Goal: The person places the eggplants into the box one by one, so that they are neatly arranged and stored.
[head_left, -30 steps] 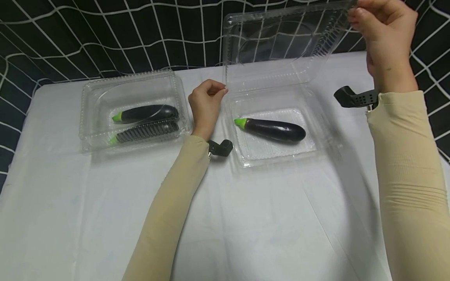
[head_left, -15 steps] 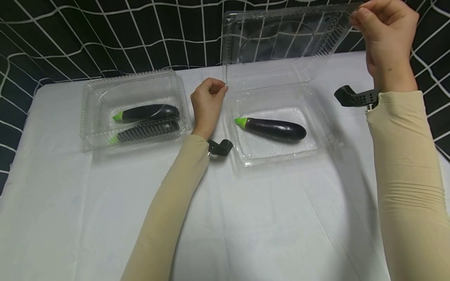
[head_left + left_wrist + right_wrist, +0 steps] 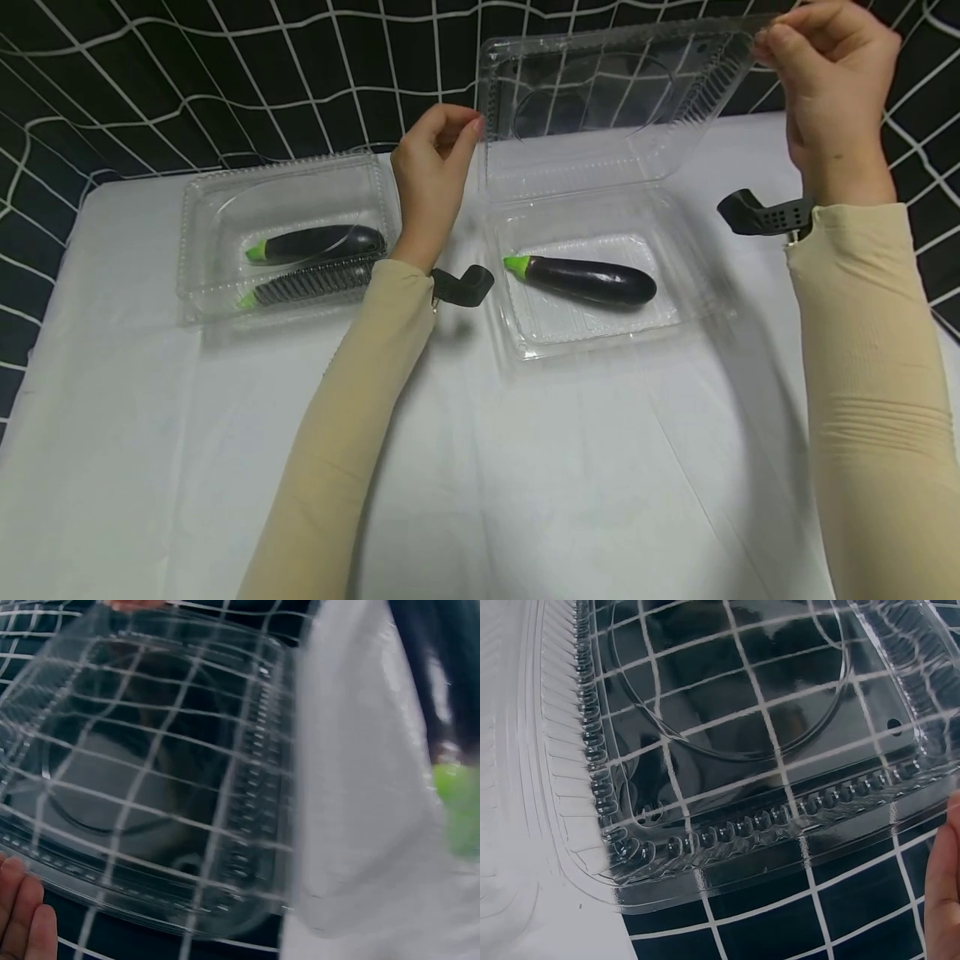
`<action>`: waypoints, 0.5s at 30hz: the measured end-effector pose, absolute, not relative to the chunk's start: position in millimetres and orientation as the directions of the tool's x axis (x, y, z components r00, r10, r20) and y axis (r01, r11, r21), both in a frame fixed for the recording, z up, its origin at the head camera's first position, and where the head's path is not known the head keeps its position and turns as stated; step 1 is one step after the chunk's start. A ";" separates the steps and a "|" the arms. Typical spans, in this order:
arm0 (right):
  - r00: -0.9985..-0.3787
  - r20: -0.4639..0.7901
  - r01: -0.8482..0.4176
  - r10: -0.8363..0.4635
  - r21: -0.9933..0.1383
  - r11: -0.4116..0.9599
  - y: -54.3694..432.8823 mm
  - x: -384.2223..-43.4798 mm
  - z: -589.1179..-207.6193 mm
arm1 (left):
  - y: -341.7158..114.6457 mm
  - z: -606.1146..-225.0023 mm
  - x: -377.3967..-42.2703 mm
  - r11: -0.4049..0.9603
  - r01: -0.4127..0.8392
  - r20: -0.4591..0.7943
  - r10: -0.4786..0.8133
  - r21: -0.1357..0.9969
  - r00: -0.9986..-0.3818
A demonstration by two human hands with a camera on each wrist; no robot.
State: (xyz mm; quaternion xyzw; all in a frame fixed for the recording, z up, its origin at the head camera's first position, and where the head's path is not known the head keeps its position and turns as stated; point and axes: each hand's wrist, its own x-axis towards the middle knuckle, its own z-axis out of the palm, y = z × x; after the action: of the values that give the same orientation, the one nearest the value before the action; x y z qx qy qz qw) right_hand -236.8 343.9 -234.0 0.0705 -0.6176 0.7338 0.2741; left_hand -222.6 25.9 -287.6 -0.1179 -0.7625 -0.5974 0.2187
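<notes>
A clear plastic clamshell container [image 3: 592, 337] stands with its lid [image 3: 592, 92] raised nearly upright at the back. One dark purple eggplant [image 3: 588, 279] with a bright green stem end lies in its base. My right hand [image 3: 832, 79] pinches the upper right corner of the lid. At the lid's left edge is my left hand [image 3: 435, 171], raised above the table, thumb and index tips close together right at the rim. In the left wrist view, several fingers [image 3: 30, 919] lie beside the lid rim; the thumb is hidden, so I cannot tell whether they grip it.
Left of the left hand, a second clear clamshell [image 3: 202, 292] sits with its lid down over two eggplants [image 3: 322, 243]. My left forearm overlaps its right front corner. A white cloth [image 3: 555, 483] covers the table, and a black sheet with white netting [image 3: 247, 67] rises behind.
My left hand has moved up from near the container's hinge to higher along the lid's left edge. The right hand keeps hold of the lid corner, nearly still.
</notes>
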 end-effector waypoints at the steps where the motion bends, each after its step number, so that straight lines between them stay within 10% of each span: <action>1: -0.840 0.443 -0.490 0.315 -0.867 -0.086 344.1 -236.3 -234.2 | 25.7 -283.5 -222.5 0.252 0.447 0.480 -0.083 0.858 -0.874; 15: -0.830 0.479 -0.510 0.286 -0.859 -0.041 344.0 -228.4 -234.2 | 23.1 -251.3 -215.7 0.132 0.530 0.542 -0.090 0.838 -0.835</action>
State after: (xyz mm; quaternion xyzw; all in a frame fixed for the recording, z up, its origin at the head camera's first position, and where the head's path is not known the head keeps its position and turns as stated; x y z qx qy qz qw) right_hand -228.4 344.0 -234.2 0.0885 -0.6343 0.7159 0.2780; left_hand -215.7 23.1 -251.3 -0.1542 -0.7124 -0.6404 0.2419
